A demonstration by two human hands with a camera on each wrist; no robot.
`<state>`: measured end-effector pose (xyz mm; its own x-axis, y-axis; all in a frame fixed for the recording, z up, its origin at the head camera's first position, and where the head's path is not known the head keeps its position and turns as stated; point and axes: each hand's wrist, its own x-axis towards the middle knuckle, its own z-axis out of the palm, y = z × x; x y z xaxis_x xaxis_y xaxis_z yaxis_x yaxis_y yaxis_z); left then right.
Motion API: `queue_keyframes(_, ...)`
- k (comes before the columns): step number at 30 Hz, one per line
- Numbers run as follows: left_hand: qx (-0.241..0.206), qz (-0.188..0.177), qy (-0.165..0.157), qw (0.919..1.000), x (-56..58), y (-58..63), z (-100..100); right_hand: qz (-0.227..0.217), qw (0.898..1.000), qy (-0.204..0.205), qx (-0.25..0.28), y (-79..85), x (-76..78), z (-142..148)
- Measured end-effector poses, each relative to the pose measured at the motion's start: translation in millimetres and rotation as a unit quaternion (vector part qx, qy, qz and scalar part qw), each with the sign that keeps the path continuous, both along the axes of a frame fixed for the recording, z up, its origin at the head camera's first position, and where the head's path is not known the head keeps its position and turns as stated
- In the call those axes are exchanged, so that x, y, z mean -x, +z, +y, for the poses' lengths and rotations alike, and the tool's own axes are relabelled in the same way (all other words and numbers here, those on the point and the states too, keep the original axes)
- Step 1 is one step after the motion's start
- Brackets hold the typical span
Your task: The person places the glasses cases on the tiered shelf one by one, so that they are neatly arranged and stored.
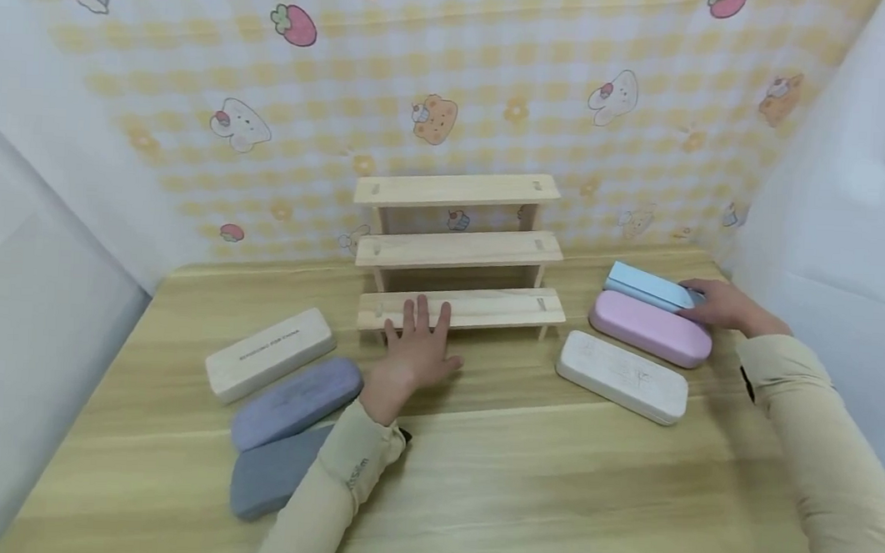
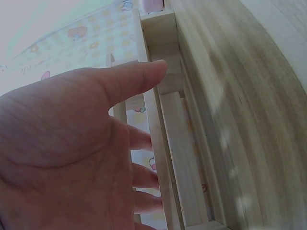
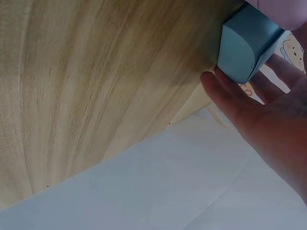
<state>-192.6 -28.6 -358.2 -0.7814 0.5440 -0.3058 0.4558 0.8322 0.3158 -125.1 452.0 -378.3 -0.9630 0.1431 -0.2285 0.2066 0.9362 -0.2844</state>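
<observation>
My left hand [image 1: 416, 350] lies with fingers spread over the lowest board of a three-tier wooden stand [image 1: 486, 308]. In the left wrist view, the fingers [image 2: 144, 175] reach past the board's edge and the thumb stands apart from them. On the right, my right hand [image 1: 722, 306] grips the right end of a light blue glasses case [image 1: 645, 285]. The right wrist view shows fingers [image 3: 232, 98] around the end of that blue case [image 3: 252, 43]. Against its near side is a pink glasses case [image 1: 650, 327], and a white patterned case [image 1: 621, 376] lies in front of that.
Left of the stand lie a cream case [image 1: 269, 355] with printed lettering, a purple-grey case [image 1: 296, 402] and a dark grey case [image 1: 274, 472], partly under my left sleeve. A yellow checked cloth [image 1: 307, 144] hangs behind the wooden table [image 1: 551, 499]. White sheeting [image 1: 852, 206] flanks the right side.
</observation>
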Motion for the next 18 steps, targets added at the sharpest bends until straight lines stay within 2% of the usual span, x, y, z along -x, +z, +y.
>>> queue_keyframes(11,0.022,0.009,0.006,0.9997,-0.8,1.4,2.7,0.009,1.0,0.005,0.019,-1.0,-2.0,5.5)
queue_keyframes(18,0.036,0.017,0.01,0.9991,-4.8,2.7,3.2,0.005,1.0,-0.007,0.019,8.4,-3.9,7.0)
